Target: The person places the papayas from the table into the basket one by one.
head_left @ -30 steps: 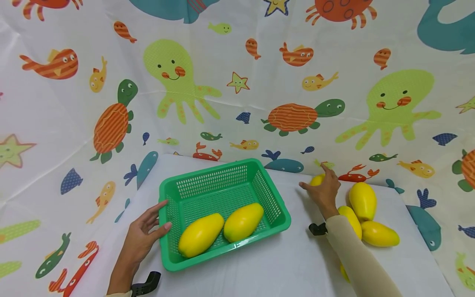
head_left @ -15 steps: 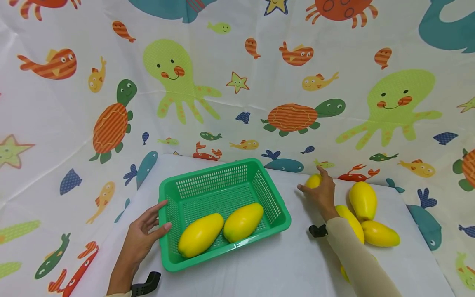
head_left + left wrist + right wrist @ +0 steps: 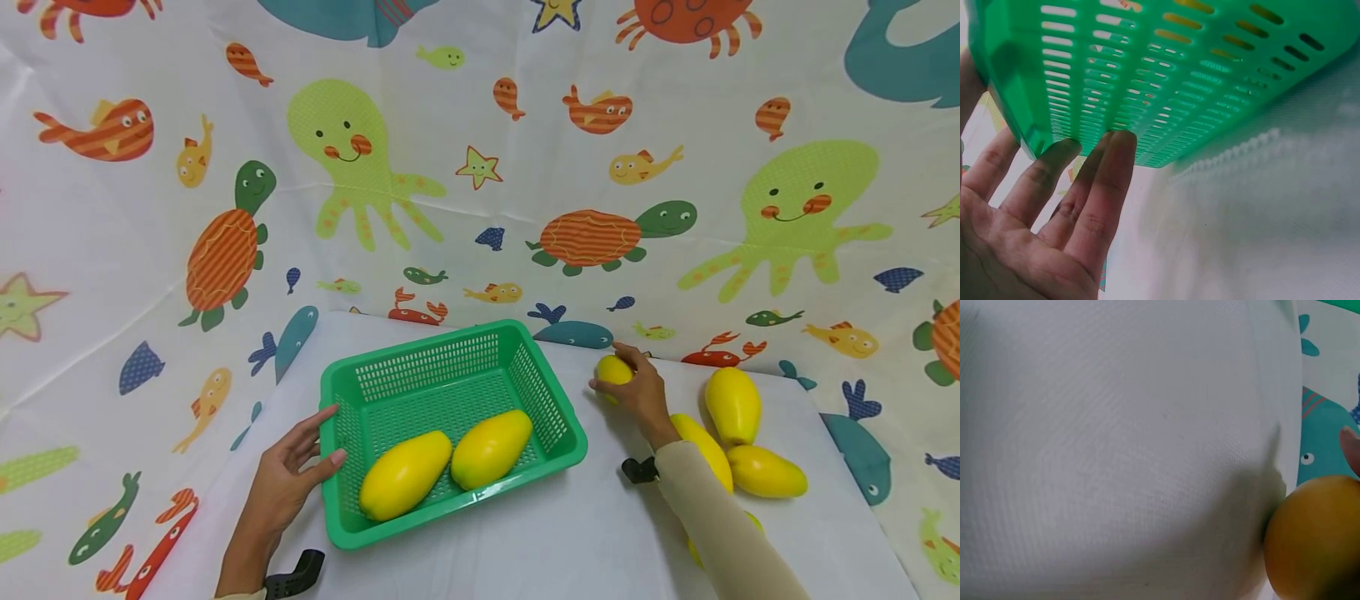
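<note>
Yellow fruit (image 3: 613,370) between curved right fingers (image 3: 634,359)

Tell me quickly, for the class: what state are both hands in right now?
Left hand: open, touching the green basket.
Right hand: closed, holding a yellow fruit.

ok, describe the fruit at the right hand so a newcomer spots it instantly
Find the green basket on the white table, then look just beyond its right end in the head view. There the right hand has a yellow fruit between thumb and fingers. Two similar fruits lie inside the basket and others lie farther right; this is the only one in a hand.
</note>
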The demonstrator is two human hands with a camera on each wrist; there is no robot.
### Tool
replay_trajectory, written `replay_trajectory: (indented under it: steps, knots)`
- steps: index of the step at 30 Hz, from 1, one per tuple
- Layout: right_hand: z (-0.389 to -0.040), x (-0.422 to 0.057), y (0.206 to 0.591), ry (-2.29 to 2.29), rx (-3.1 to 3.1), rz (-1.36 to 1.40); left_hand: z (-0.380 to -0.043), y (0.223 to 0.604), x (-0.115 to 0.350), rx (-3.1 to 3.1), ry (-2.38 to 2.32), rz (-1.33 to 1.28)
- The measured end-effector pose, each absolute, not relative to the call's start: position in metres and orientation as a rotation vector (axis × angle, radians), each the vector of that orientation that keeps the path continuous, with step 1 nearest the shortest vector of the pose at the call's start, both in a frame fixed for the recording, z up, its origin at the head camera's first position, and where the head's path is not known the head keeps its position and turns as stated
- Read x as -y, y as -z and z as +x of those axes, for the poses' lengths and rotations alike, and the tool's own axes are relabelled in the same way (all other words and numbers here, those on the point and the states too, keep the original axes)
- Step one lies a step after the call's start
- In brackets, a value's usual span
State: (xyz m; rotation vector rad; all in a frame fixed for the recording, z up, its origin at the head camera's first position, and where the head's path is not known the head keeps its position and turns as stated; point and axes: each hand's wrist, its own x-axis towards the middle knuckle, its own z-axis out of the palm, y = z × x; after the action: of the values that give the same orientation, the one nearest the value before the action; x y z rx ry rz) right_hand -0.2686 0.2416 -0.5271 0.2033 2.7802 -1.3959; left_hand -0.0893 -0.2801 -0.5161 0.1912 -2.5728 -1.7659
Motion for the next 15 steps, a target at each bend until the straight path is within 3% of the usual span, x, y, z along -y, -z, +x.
replay_trajectory:
  steps: [15]
  knots:
    - [-0.2689, -0.2413, 0.5255, 1.252, -2.741, 0.208, -0.0886, 0.5155, 0.2796, 2.569, 1.757, 0.17]
